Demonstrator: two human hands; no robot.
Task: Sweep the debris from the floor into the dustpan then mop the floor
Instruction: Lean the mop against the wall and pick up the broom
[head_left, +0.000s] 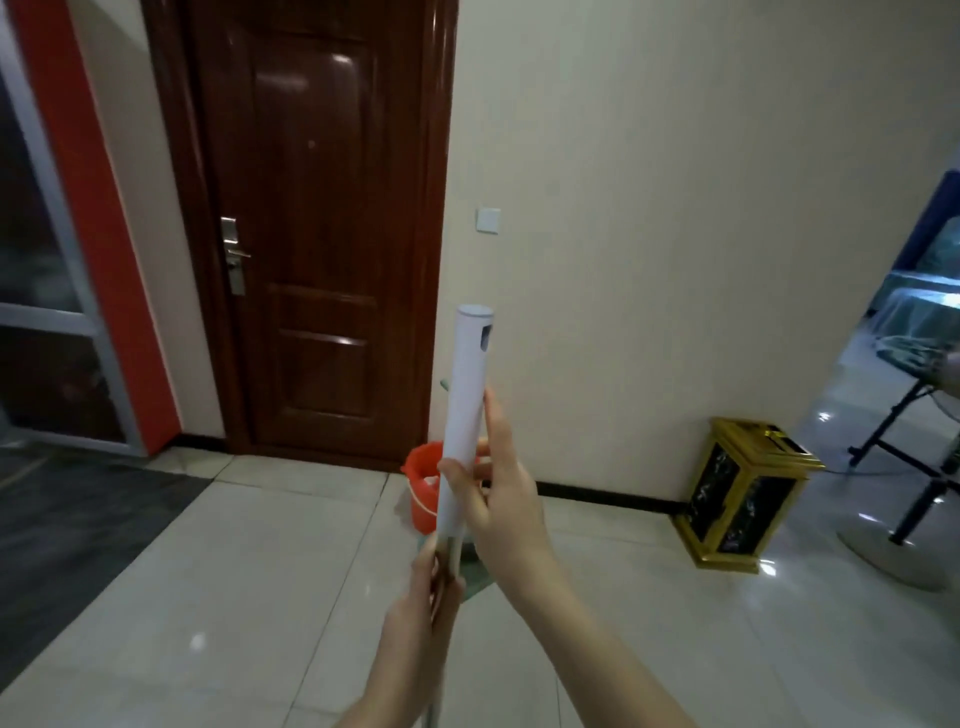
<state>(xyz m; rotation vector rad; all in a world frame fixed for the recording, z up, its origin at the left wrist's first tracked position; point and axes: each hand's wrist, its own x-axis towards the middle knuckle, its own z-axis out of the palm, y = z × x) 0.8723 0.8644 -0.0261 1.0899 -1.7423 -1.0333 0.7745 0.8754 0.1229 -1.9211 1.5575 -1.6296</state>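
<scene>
Both hands are closed around the white handle (467, 395), right hand (498, 493) above left hand (426, 613); keep it steady near the orange bucket (420, 493).

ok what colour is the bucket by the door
Orange-red, with something white inside; the bucket shows in the head view, partly behind the white handle.

We grip the white mop handle (466, 410) with both hands, right hand (501, 491) wrapped high, left hand (428, 613) lower on the thin pole. Behind it an orange bucket (422, 493) sits on the tiled floor (234, 597), near the brown door (311, 228).
</scene>
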